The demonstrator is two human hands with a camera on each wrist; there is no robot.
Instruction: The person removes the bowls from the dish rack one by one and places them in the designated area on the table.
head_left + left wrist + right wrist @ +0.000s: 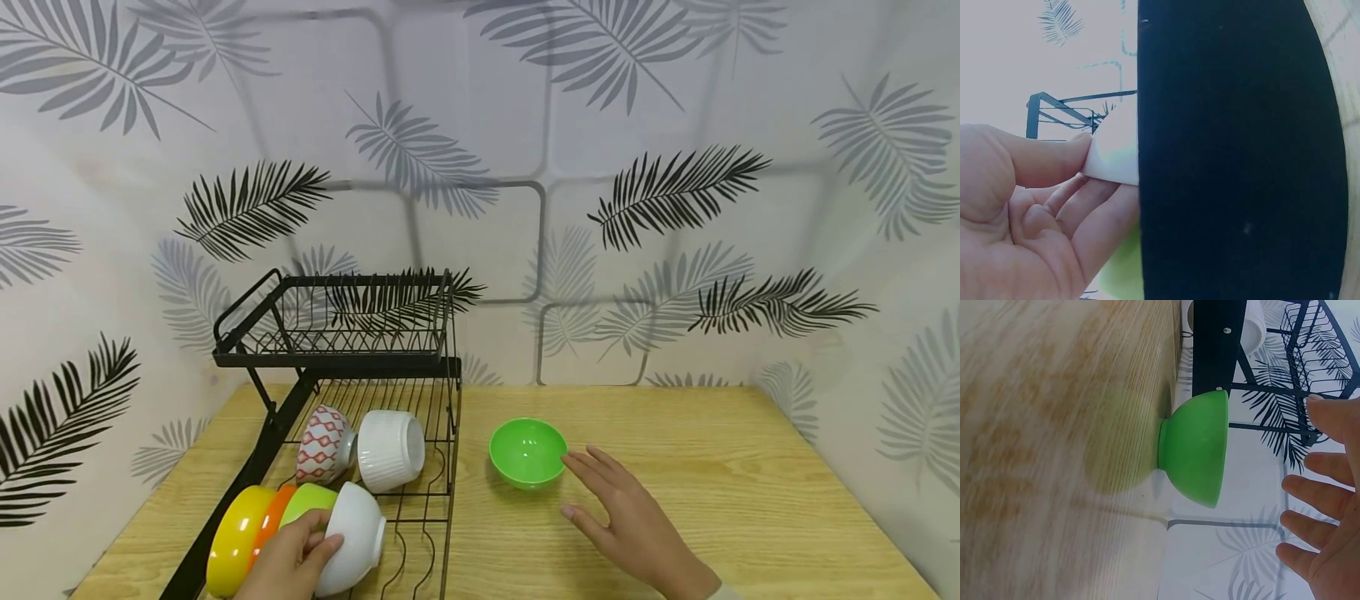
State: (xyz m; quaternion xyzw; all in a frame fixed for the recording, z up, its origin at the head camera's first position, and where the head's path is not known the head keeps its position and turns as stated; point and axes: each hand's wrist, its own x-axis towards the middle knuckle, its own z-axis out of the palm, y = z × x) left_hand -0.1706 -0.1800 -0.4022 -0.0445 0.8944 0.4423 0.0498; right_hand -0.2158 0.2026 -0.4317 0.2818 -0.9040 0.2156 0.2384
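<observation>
My left hand [291, 562] pinches the rim of a white bowl [354, 533] between thumb and fingers. That bowl stands on its side at the right end of a row in the dish rack [330, 361], beside a lime green bowl [309, 502], an orange bowl [272, 525] and a yellow bowl [236, 542]. In the left wrist view a dark rack part hides most of the white bowl [1113, 153]. A bright green bowl [528, 454] sits upright on the table. To its right hovers my right hand [633, 525], fingers extended, apart from the bowl in the right wrist view.
Behind the row, a red-patterned bowl [322, 446] and a ribbed white cup [388, 450] lie sideways on the rack's lower level. The rack's raised upper basket [442, 359] overhangs the back. Beyond the wooden table [712, 450] stands a leaf-patterned wall [480, 242].
</observation>
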